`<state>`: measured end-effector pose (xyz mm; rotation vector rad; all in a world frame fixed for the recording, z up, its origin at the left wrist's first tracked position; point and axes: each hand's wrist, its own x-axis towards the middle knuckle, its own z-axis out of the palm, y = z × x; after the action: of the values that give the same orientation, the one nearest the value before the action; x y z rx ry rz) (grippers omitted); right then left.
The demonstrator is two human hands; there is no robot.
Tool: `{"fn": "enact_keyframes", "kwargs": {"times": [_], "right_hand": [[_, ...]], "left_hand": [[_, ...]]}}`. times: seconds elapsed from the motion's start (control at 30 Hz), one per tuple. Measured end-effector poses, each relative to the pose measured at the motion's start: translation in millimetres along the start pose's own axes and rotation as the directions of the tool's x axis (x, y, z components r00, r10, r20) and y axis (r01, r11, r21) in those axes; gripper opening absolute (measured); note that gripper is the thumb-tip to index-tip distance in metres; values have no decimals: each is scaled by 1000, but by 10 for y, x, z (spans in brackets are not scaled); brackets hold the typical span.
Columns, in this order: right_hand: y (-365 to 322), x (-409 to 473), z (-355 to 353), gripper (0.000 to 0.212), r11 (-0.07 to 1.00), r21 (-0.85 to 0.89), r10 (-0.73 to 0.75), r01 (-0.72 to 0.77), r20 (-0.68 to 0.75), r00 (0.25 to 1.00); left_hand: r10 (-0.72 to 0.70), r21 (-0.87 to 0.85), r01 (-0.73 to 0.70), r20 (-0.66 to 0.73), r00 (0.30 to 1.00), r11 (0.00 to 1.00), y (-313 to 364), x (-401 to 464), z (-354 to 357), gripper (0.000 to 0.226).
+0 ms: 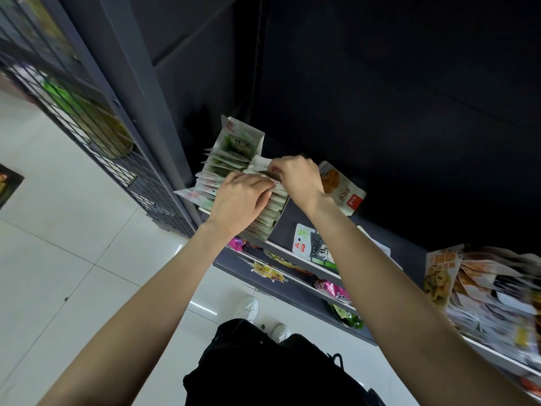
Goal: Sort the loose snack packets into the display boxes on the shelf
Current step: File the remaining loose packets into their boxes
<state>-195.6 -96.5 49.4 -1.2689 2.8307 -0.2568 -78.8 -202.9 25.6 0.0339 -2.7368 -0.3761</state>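
On the top shelf [295,227], both hands sit over the display box [234,153] of upright packets. Left hand [238,200] lies curled on the row, parting it – right hand [298,178] pinches a white packet [260,165] at the gap, so it goes straight down, flat face parallel to its neighbours. Box runs long axis away from me. Loose orange packet [341,187] lies just right of the right hand, green one [310,244] nearer me. Print is Chinese – too blurred to read
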Motion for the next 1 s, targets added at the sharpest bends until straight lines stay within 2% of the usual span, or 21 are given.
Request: {"fn": "enact_keyframes", "kwargs": {"times": [0.07,0.13,0.2,0.27,0.33,0.4,0.47,0.53,0.57,0.7,0.8,1.0], "right_hand": [[50,-106,-21,27,996,76,-38,40,-30,999],[143,-403,-29,31,973,216,-40,78,-178,983],[311,-793,6,29,953,296,33,67,-321,946],[543,-1171,86,26,936,352,124,-1,-328,937],[801,-1478,172,25,916,390,202,-91,-255,946],[1034,-1641,251,26,905,382,261,-186,-156,953],[1268,-1675,356,29,922,318,243,-219,-37,969],[1473,-1554,493,35,946,257,185,-196,66,981],[1554,-1455,567,40,959,215,163,-185,118,980],[1739,-1056,895,61,972,16,214,-234,348,913],[1788,-1055,1083,67,976,-60,216,-210,412,885],[1654,-1694,944,48,998,-42,59,-45,410,910]], "left_hand": [[-33,14,33,-38,999,999,62,-1,-5,31],[-78,13,80,-113,990,997,192,-26,-22,25],[-117,-36,112,-230,966,993,423,-79,-51,20],[-126,-111,97,-300,946,989,694,-159,-29,16],[-126,-201,79,-235,964,976,954,-273,99,17],[-118,-253,90,-96,988,963,1110,-367,299,21],[-149,-196,165,93,984,967,1225,-421,570,26],[-228,-66,258,296,928,964,1283,-413,826,35],[-261,-5,280,345,902,960,1292,-401,949,39],[-348,141,318,415,841,937,1289,-365,1311,43],[-372,194,319,405,835,928,1286,-398,1426,34],[-393,162,358,363,845,919,1268,-424,1478,33]]}}
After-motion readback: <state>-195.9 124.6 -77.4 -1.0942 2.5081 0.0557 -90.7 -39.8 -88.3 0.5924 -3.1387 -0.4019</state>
